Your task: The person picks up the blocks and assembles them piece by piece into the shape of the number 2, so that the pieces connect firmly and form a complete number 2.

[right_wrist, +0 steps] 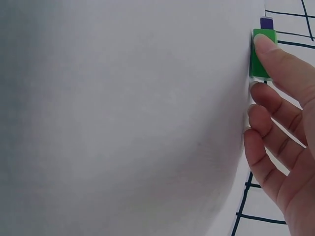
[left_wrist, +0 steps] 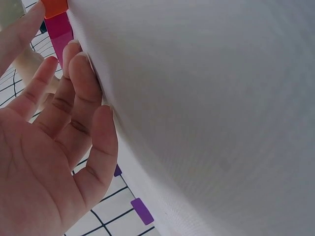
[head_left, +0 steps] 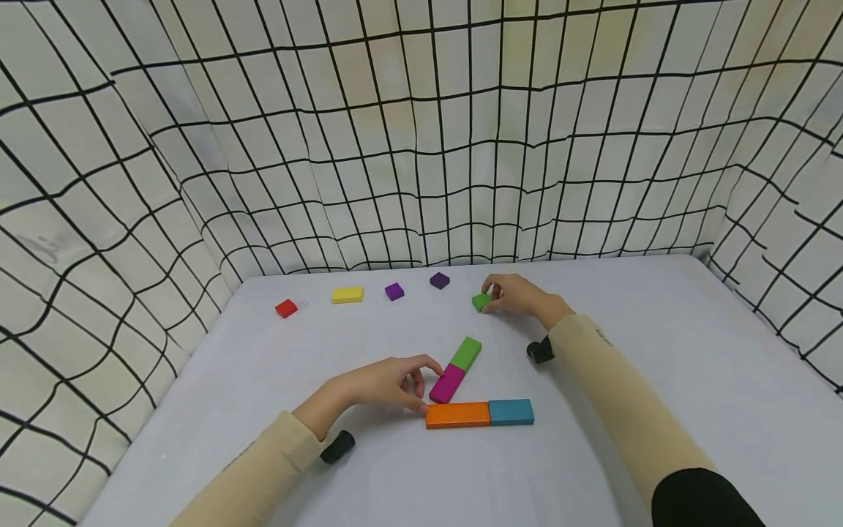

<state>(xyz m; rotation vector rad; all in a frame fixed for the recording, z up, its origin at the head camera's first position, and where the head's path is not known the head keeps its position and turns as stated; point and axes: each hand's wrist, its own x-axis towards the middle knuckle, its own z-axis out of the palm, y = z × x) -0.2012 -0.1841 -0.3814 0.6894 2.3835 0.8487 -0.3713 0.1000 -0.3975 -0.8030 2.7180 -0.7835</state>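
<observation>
Between thumb and fingertips, my right hand [head_left: 518, 294] pinches a green block [head_left: 479, 302] at the back of the table; the right wrist view shows the thumb lying on this green block [right_wrist: 263, 61]. Near the front, my left hand [head_left: 385, 384] has its thumb at the left end of an orange block [head_left: 457, 415] and its index finger by a magenta block [head_left: 447, 384]. A blue block [head_left: 511, 412] lies end to end with the orange one. A light green block [head_left: 466, 353] continues the magenta one, slanting away to the right.
Along the back lie a red block [head_left: 286, 308], a yellow block [head_left: 347, 295], a purple block [head_left: 394, 291] and a dark purple block [head_left: 439, 280]. White walls [head_left: 369, 168] with black grid lines surround the white table [head_left: 263, 380] at the back and sides.
</observation>
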